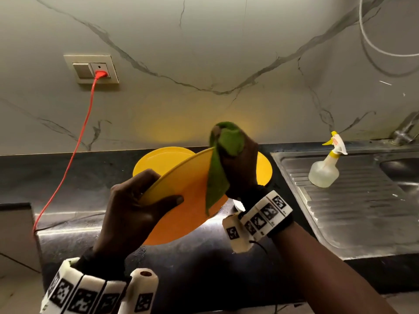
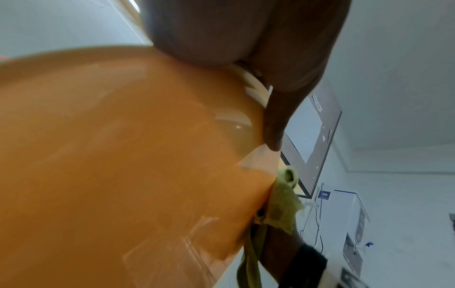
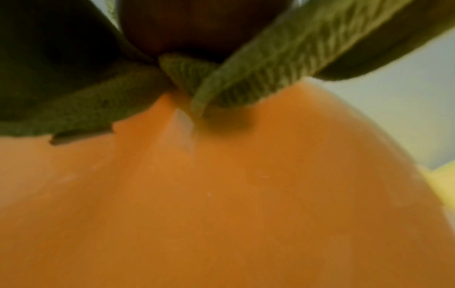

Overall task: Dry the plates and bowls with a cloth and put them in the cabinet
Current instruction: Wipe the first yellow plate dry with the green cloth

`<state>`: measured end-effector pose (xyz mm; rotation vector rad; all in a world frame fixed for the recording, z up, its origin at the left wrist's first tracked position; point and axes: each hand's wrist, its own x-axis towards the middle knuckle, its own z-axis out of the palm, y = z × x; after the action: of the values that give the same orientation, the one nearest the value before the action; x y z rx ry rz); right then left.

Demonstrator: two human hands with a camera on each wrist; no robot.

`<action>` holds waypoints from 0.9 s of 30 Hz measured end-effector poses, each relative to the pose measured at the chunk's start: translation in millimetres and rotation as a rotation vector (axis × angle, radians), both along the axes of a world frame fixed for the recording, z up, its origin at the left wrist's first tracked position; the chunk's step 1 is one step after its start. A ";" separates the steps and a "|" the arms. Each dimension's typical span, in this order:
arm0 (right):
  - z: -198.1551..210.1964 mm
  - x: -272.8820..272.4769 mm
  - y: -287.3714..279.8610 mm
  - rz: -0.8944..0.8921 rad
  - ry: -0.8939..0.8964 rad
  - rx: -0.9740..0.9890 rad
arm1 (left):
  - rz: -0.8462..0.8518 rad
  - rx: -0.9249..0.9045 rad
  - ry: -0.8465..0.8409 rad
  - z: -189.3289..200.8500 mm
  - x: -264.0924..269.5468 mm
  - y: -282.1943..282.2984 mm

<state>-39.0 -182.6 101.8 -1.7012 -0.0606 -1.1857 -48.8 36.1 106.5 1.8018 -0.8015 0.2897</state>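
My left hand [image 1: 145, 200] grips the rim of a yellow plate [image 1: 188, 196], tilted up above the counter with its underside toward me. My right hand [image 1: 240, 168] holds a green cloth [image 1: 221, 164] wrapped over the plate's far right rim. In the left wrist view the plate [image 2: 123, 155] fills the frame, my thumb [image 2: 273, 124] lies along its edge and the cloth [image 2: 283, 200] shows at the rim. In the right wrist view the cloth [image 3: 246, 81] presses on the plate [image 3: 221, 204]. More yellow plates [image 1: 163, 159] lie on the counter behind.
A dark counter [image 1: 204, 268] runs below my hands. To the right is a steel sink drainboard [image 1: 362, 211] with a spray bottle [image 1: 326, 164] and a tap [image 1: 405, 130]. A red cable [image 1: 74, 150] runs from a wall socket [image 1: 95, 69] at the left.
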 end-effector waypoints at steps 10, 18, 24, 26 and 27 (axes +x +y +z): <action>-8.6 -1.9 -11.8 -0.106 0.116 -0.120 | -0.131 0.132 0.138 0.0 20.6 0.9; 9.7 -11.1 27.5 -0.079 0.060 -0.645 | -0.103 0.124 -0.084 -4.3 18.5 -28.5; -1.0 7.1 9.2 -0.056 0.146 -0.230 | -0.063 0.035 -0.002 -11.6 13.8 -19.4; -7.8 9.8 -0.7 -0.050 0.144 -0.080 | -0.053 0.017 0.041 -11.4 7.4 -15.0; -12.6 10.4 -7.5 -0.041 0.142 0.015 | -0.052 0.008 0.059 -11.1 4.7 -12.3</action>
<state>-28.5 -190.2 89.2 -1.7761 0.0704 -1.0891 -44.2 23.8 95.4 1.7859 -0.8075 0.1987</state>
